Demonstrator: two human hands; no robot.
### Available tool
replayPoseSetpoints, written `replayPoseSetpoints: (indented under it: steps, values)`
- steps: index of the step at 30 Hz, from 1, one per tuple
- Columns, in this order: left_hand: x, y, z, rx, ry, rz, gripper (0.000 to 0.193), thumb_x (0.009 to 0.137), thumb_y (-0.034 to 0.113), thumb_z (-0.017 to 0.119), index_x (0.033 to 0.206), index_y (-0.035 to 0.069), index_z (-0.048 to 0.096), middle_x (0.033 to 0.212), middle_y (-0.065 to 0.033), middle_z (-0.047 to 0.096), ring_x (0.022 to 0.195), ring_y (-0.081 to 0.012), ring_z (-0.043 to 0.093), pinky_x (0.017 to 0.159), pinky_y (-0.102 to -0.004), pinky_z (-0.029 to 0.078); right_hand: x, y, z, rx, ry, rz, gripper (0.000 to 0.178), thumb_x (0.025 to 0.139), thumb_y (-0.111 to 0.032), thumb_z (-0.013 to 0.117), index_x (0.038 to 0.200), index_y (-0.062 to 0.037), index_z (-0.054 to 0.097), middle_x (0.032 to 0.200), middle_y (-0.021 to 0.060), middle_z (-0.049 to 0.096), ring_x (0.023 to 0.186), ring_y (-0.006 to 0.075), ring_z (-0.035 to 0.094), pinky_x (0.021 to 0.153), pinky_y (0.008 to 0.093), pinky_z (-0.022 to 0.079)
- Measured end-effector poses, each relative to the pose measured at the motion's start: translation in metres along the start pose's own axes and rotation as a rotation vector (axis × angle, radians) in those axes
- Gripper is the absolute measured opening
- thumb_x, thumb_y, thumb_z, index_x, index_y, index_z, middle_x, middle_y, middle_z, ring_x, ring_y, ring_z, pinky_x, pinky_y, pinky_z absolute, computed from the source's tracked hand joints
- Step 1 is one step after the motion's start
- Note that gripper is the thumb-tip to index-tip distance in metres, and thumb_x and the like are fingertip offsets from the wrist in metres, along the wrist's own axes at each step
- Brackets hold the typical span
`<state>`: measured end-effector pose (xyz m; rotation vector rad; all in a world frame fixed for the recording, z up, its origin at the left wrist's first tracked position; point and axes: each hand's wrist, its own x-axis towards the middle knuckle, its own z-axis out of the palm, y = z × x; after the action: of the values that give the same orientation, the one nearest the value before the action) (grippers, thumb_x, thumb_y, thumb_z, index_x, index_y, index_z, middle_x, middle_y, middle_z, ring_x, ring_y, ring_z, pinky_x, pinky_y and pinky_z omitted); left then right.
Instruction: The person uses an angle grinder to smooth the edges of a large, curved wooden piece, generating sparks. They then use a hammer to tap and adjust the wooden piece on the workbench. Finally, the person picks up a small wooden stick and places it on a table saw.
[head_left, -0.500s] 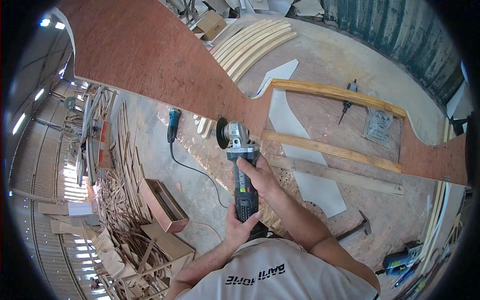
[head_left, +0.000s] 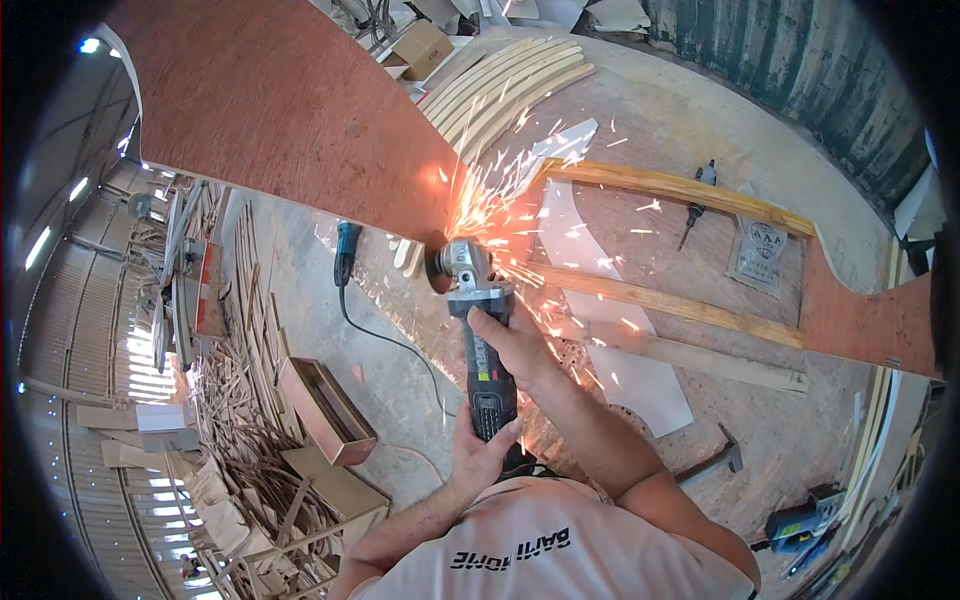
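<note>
Grinder: angle grinder (head_left: 478,330) with its disc pressed to the lower edge of the reddish plywood panel (head_left: 300,120), sparks flying off to the right.
Right hand (head_left: 515,345): wrapped round the body near the head, probably for steering.
Left hand (head_left: 480,450): gripping the tail end, steadying it.
Floor: hammer (head_left: 712,458) and blue tool (head_left: 346,248) lying well apart.

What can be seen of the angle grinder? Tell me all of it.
The angle grinder has a silver metal gear head, a dark disc at its left and a dark grey body with a lighter label. It points away from the person, disc edge against the lower edge of the reddish plywood panel, throwing orange sparks up and to the right. The right hand grips the body near the head; the left hand holds the rear end. A dark cable leaves its tail.
</note>
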<state>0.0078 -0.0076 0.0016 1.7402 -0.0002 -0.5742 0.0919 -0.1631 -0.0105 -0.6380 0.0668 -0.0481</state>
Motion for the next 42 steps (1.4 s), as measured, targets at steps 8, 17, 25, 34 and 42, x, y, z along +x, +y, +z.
replayPoseSetpoints:
  steps: [8, 17, 25, 34, 42]
  values:
    - [-0.007, -0.008, 0.005, 0.059, 0.009, 0.025, 0.050, 0.084, 0.018, 0.078, 0.118, 0.005, 0.045, 0.079, -0.0002, 0.057, 0.058, -0.0070, 0.051, 0.050, -0.0232, 0.042, -0.015, 0.011, -0.014, 0.001, 0.103, 0.084, 0.036, 0.094, -0.033, 0.067, 0.113, -0.0055, 0.057, 0.081, 0.0049, 0.063, 0.065, 0.0144, 0.064, 0.056, 0.0291, 0.053]
    - [-0.005, -0.015, 0.000, 0.097, -0.037, -0.066, 0.046, 0.084, 0.018, 0.077, 0.116, 0.003, 0.048, 0.082, -0.0023, 0.060, 0.063, -0.0080, 0.055, 0.053, -0.0239, 0.045, -0.020, 0.014, -0.017, -0.019, 0.118, 0.061, 0.038, 0.092, -0.033, 0.070, 0.114, -0.0049, 0.055, 0.079, 0.0043, 0.062, 0.060, 0.0133, 0.062, 0.052, 0.0288, 0.052]
    - [-0.003, -0.010, 0.005, -0.032, -0.069, -0.047, 0.043, 0.087, 0.019, 0.075, 0.116, 0.005, 0.046, 0.081, -0.0057, 0.065, 0.058, -0.0080, 0.055, 0.047, -0.0222, 0.044, -0.017, 0.004, -0.010, -0.042, 0.141, 0.062, 0.035, 0.092, -0.032, 0.071, 0.111, -0.0062, 0.055, 0.078, 0.0036, 0.062, 0.060, 0.0132, 0.062, 0.052, 0.0283, 0.051]
    - [-0.007, 0.001, 0.007, -0.069, -0.067, -0.098, 0.046, 0.086, 0.017, 0.075, 0.121, 0.004, 0.047, 0.079, -0.0001, 0.058, 0.054, -0.0059, 0.051, 0.046, -0.0218, 0.042, -0.013, 0.001, -0.006, -0.162, 0.134, 0.051, 0.039, 0.091, -0.030, 0.072, 0.117, -0.0058, 0.058, 0.093, 0.0021, 0.063, 0.079, 0.0099, 0.059, 0.068, 0.0283, 0.050]
    - [-0.006, 0.001, 0.011, -0.120, -0.068, -0.093, 0.046, 0.088, 0.014, 0.072, 0.123, 0.005, 0.044, 0.080, -0.0010, 0.059, 0.054, -0.0058, 0.051, 0.046, -0.0215, 0.041, -0.011, -0.004, -0.006, -0.183, 0.113, 0.060, 0.040, 0.090, -0.029, 0.073, 0.117, -0.0060, 0.056, 0.090, 0.0015, 0.061, 0.075, 0.0104, 0.059, 0.064, 0.0285, 0.050]
